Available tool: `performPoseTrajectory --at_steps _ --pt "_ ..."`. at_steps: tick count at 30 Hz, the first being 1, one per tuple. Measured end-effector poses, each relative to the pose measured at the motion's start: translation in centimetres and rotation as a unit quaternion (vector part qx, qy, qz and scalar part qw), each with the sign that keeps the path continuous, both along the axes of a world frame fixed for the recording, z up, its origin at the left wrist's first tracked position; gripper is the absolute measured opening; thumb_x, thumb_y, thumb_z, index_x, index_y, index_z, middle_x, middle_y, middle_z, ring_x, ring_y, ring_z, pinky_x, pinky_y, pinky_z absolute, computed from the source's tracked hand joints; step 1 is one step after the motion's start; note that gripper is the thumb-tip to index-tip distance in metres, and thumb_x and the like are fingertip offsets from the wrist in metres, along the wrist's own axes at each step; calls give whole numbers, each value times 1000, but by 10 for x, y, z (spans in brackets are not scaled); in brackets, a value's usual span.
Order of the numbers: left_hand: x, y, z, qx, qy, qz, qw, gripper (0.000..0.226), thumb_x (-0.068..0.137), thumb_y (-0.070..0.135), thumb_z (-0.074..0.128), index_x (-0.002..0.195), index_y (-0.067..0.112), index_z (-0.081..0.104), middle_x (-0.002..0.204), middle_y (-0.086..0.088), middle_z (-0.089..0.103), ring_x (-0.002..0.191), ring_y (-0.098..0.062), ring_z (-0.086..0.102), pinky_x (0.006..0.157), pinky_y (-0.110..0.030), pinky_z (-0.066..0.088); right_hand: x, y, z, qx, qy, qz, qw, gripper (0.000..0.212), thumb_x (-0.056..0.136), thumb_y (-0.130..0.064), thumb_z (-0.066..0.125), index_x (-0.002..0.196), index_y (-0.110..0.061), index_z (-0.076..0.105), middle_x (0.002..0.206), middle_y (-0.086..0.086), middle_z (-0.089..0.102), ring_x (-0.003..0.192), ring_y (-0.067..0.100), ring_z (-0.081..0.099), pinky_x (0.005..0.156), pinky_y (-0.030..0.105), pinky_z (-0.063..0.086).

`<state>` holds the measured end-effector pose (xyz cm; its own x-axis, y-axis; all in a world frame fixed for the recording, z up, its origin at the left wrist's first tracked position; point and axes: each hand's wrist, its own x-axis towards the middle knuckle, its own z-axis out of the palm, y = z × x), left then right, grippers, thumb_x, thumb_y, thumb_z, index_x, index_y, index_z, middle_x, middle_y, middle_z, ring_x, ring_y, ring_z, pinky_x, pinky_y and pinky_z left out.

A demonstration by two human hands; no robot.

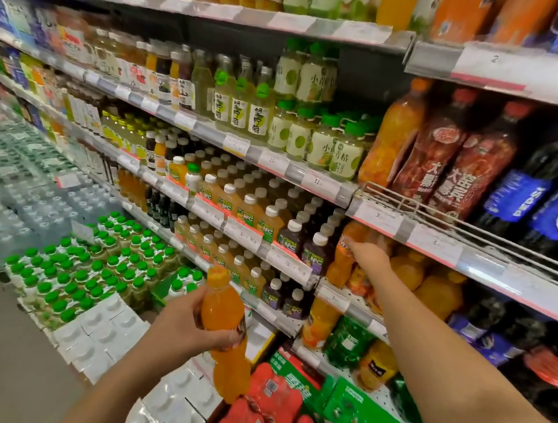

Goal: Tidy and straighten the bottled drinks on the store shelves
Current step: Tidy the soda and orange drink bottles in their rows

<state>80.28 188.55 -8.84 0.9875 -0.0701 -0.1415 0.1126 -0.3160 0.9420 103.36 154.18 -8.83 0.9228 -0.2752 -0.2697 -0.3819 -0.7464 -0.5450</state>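
My left hand point(189, 322) grips an orange soda bottle point(224, 305) around its middle, held upright in front of the shelves at lower centre. My right hand point(370, 255) reaches into the third shelf from the bottom, its fingers on the shoulder of another orange soda bottle point(342, 262) that stands at the left end of a row of orange bottles point(409, 271). Whether those fingers close around that bottle is hard to tell; they lie against it.
Juice bottles with white caps point(249, 210) fill the shelves left of my right hand. Large cola and red drink bottles point(471, 165) stand on the shelf above, behind a wire rail point(431, 211). Green-capped bottle packs point(86, 267) and white cartons point(106, 325) stack on the floor.
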Motion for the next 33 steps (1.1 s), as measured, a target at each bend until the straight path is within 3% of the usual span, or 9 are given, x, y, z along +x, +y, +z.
performPoseTrajectory --at_steps 2,4,6,9,13,16,21,26,33 --pt "14 3 -6 0 7 -13 1000 80 47 49 96 117 33 60 103 15 76 91 -16 75 76 -33 61 -2 1 -5 -9 -7 9 1000 65 104 -63 37 116 -5 64 101 17 68 116 43 64 100 47 52" --pt "27 3 -10 -3 13 -29 999 76 52 40 97 119 30 60 103 12 76 91 -17 76 78 -36 62 -4 0 -9 -14 -26 4 1000 62 102 -65 42 86 -8 62 74 9 60 99 40 69 89 45 55" --pt "39 2 -13 0 16 -45 999 74 54 40 98 118 29 62 103 9 77 91 -19 76 81 -40 62 -6 1 -10 -15 -40 -3 999 58 101 -62 47 75 -11 58 67 7 57 86 36 68 77 42 52" --pt "55 -4 -13 -3 9 -71 997 69 55 43 98 114 30 64 100 6 77 89 -18 76 80 -41 62 -13 2 -8 -22 -72 -1 997 50 98 -56 57 68 -17 51 67 4 57 82 34 67 75 43 54" --pt "68 -13 -14 -6 -11 -101 995 52 70 28 92 113 31 64 98 5 77 85 -18 76 73 -38 61 -20 -1 -12 -41 -111 -1 993 50 93 -56 64 70 -12 62 69 1 70 68 25 68 71 44 59" --pt "73 -19 -16 -15 -12 -109 994 50 72 24 91 112 33 62 97 7 77 83 -17 76 72 -37 60 -26 -2 -15 -58 -131 -3 990 49 91 -56 67 73 -11 64 68 3 71 67 24 68 70 47 59" --pt "75 -26 -18 5 -12 -118 993 51 71 28 91 112 35 61 95 18 76 82 -9 75 68 -28 57 -29 -6 -20 -75 -152 6 985 51 83 -64 66 77 -13 63 70 2 69 70 23 68 68 48 60" --pt "73 -30 -17 1 -11 -132 991 55 70 29 91 112 39 58 95 22 74 79 -12 75 60 -27 56 -35 1 -14 -76 -162 6 984 42 89 -53 70 86 -13 58 86 7 69 84 27 67 73 45 58" --pt "73 -27 -22 11 -3 -141 990 61 60 41 91 113 38 60 95 17 76 78 -15 75 63 -30 57 -38 6 -13 -85 -169 1 982 44 91 -51 69 96 -10 57 95 11 68 89 30 65 76 48 57"
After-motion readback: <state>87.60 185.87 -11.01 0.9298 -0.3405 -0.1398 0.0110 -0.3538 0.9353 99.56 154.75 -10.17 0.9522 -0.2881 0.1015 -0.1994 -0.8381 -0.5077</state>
